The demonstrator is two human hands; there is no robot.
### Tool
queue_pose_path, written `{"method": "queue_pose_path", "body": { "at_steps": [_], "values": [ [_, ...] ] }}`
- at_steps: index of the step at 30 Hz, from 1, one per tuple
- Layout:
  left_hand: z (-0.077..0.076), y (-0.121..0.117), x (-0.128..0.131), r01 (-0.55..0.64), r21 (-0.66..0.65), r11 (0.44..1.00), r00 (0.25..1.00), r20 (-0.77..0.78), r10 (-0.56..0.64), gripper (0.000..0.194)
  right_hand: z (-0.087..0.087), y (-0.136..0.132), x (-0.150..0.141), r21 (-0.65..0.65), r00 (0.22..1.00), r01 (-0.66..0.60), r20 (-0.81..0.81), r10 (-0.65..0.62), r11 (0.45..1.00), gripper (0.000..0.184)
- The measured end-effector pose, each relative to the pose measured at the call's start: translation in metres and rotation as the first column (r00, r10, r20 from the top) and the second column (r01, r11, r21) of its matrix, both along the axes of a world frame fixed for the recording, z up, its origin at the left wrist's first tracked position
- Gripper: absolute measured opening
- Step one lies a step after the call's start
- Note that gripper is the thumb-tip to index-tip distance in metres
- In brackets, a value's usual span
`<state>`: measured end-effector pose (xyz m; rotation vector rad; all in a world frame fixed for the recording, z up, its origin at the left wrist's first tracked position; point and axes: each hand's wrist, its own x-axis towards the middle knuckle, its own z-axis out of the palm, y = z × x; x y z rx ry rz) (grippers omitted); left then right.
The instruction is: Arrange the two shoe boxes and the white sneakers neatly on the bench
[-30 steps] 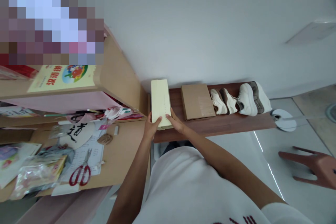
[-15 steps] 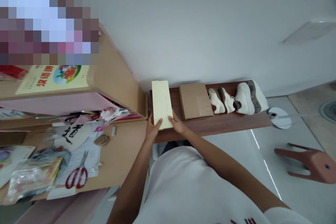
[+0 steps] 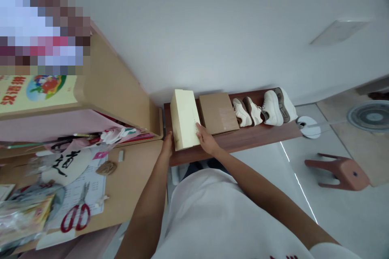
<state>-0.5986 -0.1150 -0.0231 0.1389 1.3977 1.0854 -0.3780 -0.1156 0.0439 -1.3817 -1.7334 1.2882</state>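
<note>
A pale yellow box (image 3: 186, 119) stands at the left end of the dark wooden shelf (image 3: 231, 143), its top and left side showing. My left hand (image 3: 166, 145) is at the near left corner of this box, fingers against its left side and partly hidden. On the opposite side, my right hand (image 3: 207, 141) grips the near right edge, thumb on the top face. Just right of the pale box lies a brown cardboard box (image 3: 219, 113), beside my right hand.
White and beige shoes (image 3: 243, 113) and white sneakers (image 3: 272, 108) line the shelf's right part. On the left, a desk (image 3: 133, 170) carries red-handled scissors (image 3: 75, 217), papers and plastic bags. A reddish stool (image 3: 346, 172) and a floor fan (image 3: 375, 116) stand at the right.
The pale box has turned so its left side now shows. My left thumb has come off its top and that hand has shifted to the side. The view has moved slightly right.
</note>
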Motion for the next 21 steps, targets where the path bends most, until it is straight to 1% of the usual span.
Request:
{"method": "queue_pose_path", "body": {
  "at_steps": [2, 3, 8, 10, 11, 14, 19, 21],
  "values": [
    [-0.004, -0.002, 0.003, -0.010, -0.104, 0.995, 0.999, 0.039, 0.015, 0.042, 0.000, 0.001, 0.003, 0.011, 0.998, 0.030, 0.046, -0.031, 0.999, 0.075],
    [-0.005, -0.004, 0.004, -0.015, -0.132, 0.991, 0.998, 0.059, 0.023, 0.041, 0.000, 0.002, 0.005, 0.017, 0.997, 0.041, 0.064, -0.043, 0.999, 0.073],
    [-0.011, -0.013, 0.008, 0.006, -0.107, 0.994, 0.978, 0.210, 0.017, 0.033, 0.003, 0.010, 0.006, 0.077, 0.997, 0.013, 0.076, -0.019, 0.997, 0.066],
    [-0.011, -0.015, 0.008, -0.006, -0.094, 0.996, 0.972, 0.234, 0.028, 0.030, 0.005, 0.013, 0.005, 0.076, 0.998, 0.006, 0.065, -0.011, 0.997, 0.067],
    [-0.011, -0.015, 0.008, -0.029, -0.083, 0.996, 0.971, 0.235, 0.048, 0.029, 0.006, 0.014, 0.004, 0.066, 0.998, 0.007, 0.059, -0.011, 0.998, 0.068],
    [-0.010, -0.016, 0.008, -0.106, -0.036, 0.994, 0.966, 0.233, 0.112, 0.033, 0.009, 0.016, 0.003, 0.011, 0.999, 0.024, 0.048, -0.025, 1.000, 0.077],
    [-0.002, -0.022, 0.006, -0.146, 0.074, 0.987, 0.975, 0.178, 0.131, 0.042, 0.016, 0.021, -0.003, -0.105, 0.998, 0.036, 0.047, -0.031, 0.994, 0.096],
    [0.004, -0.026, 0.004, -0.174, 0.100, 0.980, 0.977, 0.143, 0.159, 0.041, 0.016, 0.023, -0.007, -0.145, 0.997, 0.042, 0.067, -0.032, 0.988, 0.105]
  ]
}}
